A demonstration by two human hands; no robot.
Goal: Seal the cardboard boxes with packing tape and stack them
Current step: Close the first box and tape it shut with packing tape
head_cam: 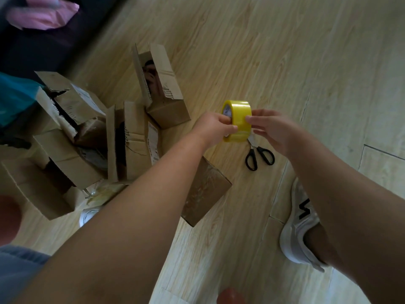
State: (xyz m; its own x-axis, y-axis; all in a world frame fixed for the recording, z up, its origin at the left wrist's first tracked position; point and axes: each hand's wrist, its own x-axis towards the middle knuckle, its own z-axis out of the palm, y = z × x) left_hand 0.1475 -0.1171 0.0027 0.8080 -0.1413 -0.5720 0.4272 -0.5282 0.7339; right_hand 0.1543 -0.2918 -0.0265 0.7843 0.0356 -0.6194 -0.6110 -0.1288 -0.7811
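- Hands are both on the yellow tape roll (237, 121), which is up in the air over the wooden floor (285, 51), a bit right of the middle.
- The left hand (213, 128) grips the roll from its 9 o'clock side, with fingers curled over the side that has the hole.
- The right hand (276, 130) pinches the shiny outside of the roll from its 3 o'clock side.
- Black scissors (259, 155) lie on the floor at 5 o'clock from the roll. Their blades are partly hidden behind it.
- One open box (166, 99) sits at 10 o'clock from the roll, flaps up.
- A closed box (206, 189) lies at 7 o'clock from the roll, partly under the left arm, with shiny tape on top.
- A pile of open boxes (72, 102) with torn flaps sits at 9 o'clock, all touching.
- A white shoe (300, 222) stands on the floor at 5 o'clock.
- A blue bag (15, 99) shows at the 9 o'clock edge.
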